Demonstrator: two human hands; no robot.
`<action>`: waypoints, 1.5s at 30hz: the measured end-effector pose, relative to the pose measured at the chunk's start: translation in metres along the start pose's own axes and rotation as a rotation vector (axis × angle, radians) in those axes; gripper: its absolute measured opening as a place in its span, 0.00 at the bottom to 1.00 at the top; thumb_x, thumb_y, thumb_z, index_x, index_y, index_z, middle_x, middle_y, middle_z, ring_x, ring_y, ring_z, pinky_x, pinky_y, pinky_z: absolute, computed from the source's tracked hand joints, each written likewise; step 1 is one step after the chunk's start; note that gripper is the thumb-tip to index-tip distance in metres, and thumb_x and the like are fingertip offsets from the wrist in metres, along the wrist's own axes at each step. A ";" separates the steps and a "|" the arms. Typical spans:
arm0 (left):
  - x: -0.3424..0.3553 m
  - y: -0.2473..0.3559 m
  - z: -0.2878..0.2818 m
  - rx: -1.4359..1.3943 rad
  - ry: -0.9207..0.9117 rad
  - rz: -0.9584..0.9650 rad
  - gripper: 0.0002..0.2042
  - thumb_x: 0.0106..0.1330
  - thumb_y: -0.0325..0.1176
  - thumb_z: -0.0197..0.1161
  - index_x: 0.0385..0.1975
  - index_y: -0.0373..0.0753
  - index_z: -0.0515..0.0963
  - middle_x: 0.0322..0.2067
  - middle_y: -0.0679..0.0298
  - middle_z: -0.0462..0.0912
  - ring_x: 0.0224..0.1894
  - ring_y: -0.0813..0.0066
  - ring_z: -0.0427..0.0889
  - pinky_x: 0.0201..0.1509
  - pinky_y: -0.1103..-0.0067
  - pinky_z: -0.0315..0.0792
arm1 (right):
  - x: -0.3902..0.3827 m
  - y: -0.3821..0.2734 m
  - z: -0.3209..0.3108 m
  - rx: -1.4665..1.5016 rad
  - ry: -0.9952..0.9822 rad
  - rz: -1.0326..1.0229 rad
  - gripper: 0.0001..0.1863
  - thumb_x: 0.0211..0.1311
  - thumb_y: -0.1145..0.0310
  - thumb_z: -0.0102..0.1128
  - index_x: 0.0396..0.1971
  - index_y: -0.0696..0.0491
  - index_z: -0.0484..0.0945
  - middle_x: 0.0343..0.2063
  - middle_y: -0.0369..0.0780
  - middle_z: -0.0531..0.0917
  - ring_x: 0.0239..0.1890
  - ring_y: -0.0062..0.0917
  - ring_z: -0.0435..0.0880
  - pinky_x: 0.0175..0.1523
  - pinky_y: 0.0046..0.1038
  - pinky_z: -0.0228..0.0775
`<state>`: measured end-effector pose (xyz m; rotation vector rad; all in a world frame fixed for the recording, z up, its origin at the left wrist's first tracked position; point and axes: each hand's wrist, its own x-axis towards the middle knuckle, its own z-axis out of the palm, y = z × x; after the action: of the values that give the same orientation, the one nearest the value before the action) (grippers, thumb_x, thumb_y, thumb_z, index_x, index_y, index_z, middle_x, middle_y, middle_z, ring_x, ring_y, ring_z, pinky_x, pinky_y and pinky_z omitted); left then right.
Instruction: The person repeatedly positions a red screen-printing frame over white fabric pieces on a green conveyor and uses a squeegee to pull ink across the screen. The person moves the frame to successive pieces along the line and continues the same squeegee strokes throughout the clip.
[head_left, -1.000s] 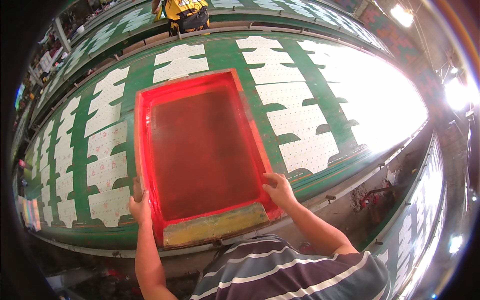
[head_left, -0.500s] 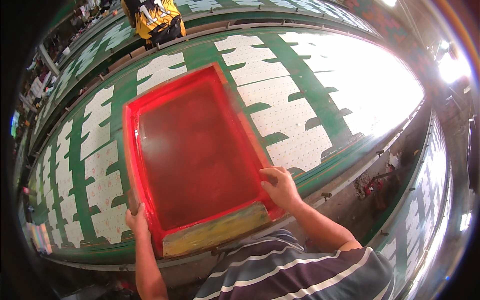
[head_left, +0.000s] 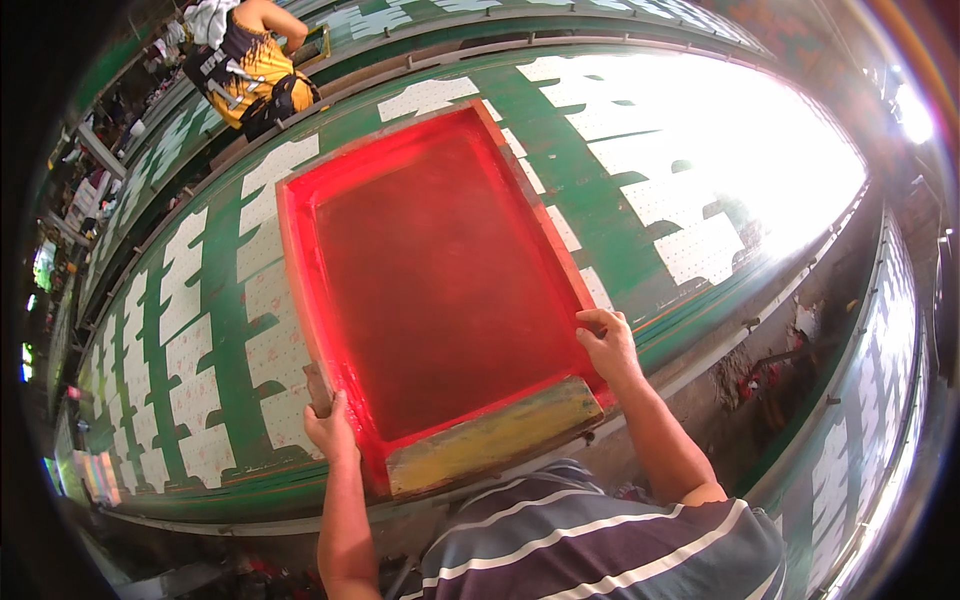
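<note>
A large screen-printing frame (head_left: 440, 280), its mesh dark red and its inner borders coated in bright red ink, lies over the green table in front of me. A yellowish, paint-stained board (head_left: 495, 435) runs along its near end. My left hand (head_left: 332, 428) is closed on the near left side, at a small wooden block (head_left: 319, 388) on the edge. On the near right corner, my right hand (head_left: 608, 345) grips the rim with bent fingers. White dotted cut fabric pieces (head_left: 560, 228) show past its right side; whatever lies beneath the screen is hidden.
The long green printing table (head_left: 575, 160) carries columns of white fabric pieces (head_left: 205, 400), washed out by glare at the far right. A metal rail (head_left: 720, 335) edges its near side. Beyond stands another person (head_left: 250, 70) in yellow and black. A parallel table (head_left: 860, 450) lies right.
Both hands have shifted the frame rightward, and it now covers most of a fabric column that was exposed beside it. The other person appears farther left, with a raised arm now visible.
</note>
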<state>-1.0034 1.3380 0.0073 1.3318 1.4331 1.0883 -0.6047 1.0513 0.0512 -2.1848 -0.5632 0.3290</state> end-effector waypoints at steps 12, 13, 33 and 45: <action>-0.086 0.017 0.114 -0.001 0.034 0.013 0.18 0.64 0.33 0.83 0.41 0.32 0.78 0.40 0.56 0.88 0.42 0.67 0.85 0.51 0.65 0.79 | 0.068 0.102 -0.083 0.061 0.063 0.005 0.16 0.61 0.68 0.76 0.50 0.51 0.93 0.44 0.45 0.86 0.49 0.37 0.87 0.59 0.39 0.81; -0.087 0.017 0.117 0.042 0.035 0.002 0.18 0.64 0.33 0.83 0.41 0.32 0.79 0.41 0.55 0.87 0.42 0.66 0.85 0.51 0.65 0.79 | 0.071 0.106 -0.086 0.079 0.062 0.008 0.16 0.61 0.68 0.76 0.50 0.51 0.93 0.44 0.45 0.86 0.49 0.37 0.87 0.59 0.39 0.81; -0.087 -0.012 0.127 0.329 0.080 0.204 0.26 0.60 0.45 0.85 0.38 0.29 0.78 0.38 0.42 0.86 0.42 0.42 0.86 0.49 0.53 0.78 | 0.029 0.085 -0.114 -0.388 -0.035 -0.569 0.29 0.59 0.65 0.80 0.63 0.44 0.87 0.67 0.47 0.80 0.71 0.47 0.78 0.73 0.47 0.73; -0.085 -0.018 0.136 0.443 0.098 0.091 0.29 0.60 0.52 0.83 0.39 0.31 0.79 0.39 0.41 0.87 0.45 0.34 0.88 0.49 0.50 0.80 | -0.049 0.015 -0.075 -0.465 -0.614 -0.985 0.27 0.59 0.73 0.73 0.61 0.44 0.86 0.60 0.41 0.85 0.65 0.40 0.84 0.71 0.46 0.74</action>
<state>-0.8712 1.2578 -0.0394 1.6847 1.7715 0.9348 -0.6117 0.9686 0.0875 -1.8895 -2.1089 0.3315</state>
